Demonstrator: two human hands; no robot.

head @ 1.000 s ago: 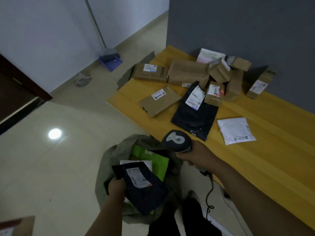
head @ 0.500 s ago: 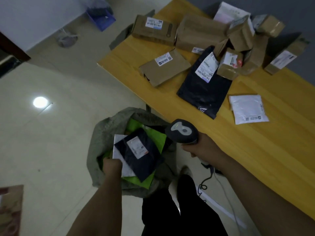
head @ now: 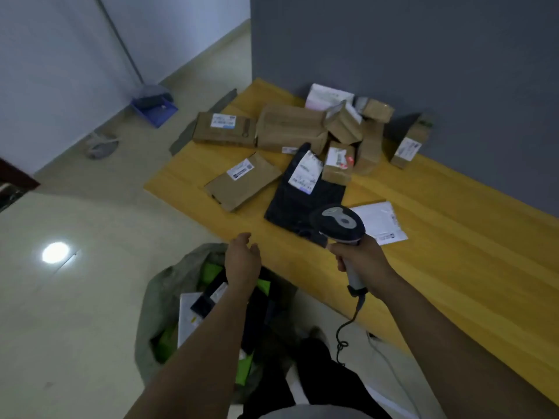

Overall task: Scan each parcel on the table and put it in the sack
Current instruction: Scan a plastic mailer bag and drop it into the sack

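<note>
Sack (head: 163,300) sits below my empty, released left grip (head: 242,261); my right grip (head: 360,261) clenches the scanner (head: 340,223) over the counter (head: 453,252), near the black parcel (head: 299,204).

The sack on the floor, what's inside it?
The sack holds bright green mailers, a white parcel and a dark mailer. The left forearm covers the middle; anything deeper is hidden.

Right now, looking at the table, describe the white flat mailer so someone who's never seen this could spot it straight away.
Start at the yellow wooden table against the grey wall. Near its front edge, right of the black poly bag, lies the white mailer, partly behind the scanner. It is the only flat white parcel lying apart from the brown boxes.
</note>
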